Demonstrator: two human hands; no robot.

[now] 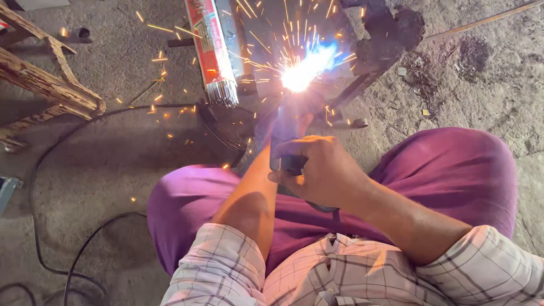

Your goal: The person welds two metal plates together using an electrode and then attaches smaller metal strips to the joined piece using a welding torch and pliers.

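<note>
Dark-handled welding electrode holder (286, 141) sits in the right hand (320, 170), whose fingers are wrapped tight round its grip just above the purple-trousered lap (442, 170). Most of the holder is covered by those fingers, and its far end dissolves into the white-blue welding arc (303, 72), so the rod and clamp cannot be made out. The left hand is hidden: the bare left forearm (249, 198) runs up from a checked shirt sleeve (221, 272) and passes behind the holder, so whether that hand is open or gripping something cannot be told.

Beyond the holder, the arc burns against a dark metal frame piece (368, 45) lying on the concrete floor (113, 164); glare and shadow blur the joint, and the frame's upper part is cut off by the picture's edge. Orange sparks (164, 56) scatter outward from the arc across the floor. Just left of the arc lies a red-and-white packet of silver welding rods (212, 51), its open end showing the rod tips, its top cut off. Farther left of the holder, a rough wooden frame (51, 85) stands partly out of view. A black cable (56, 226) loops over the floor to the left of the lap, its ends out of sight.
</note>
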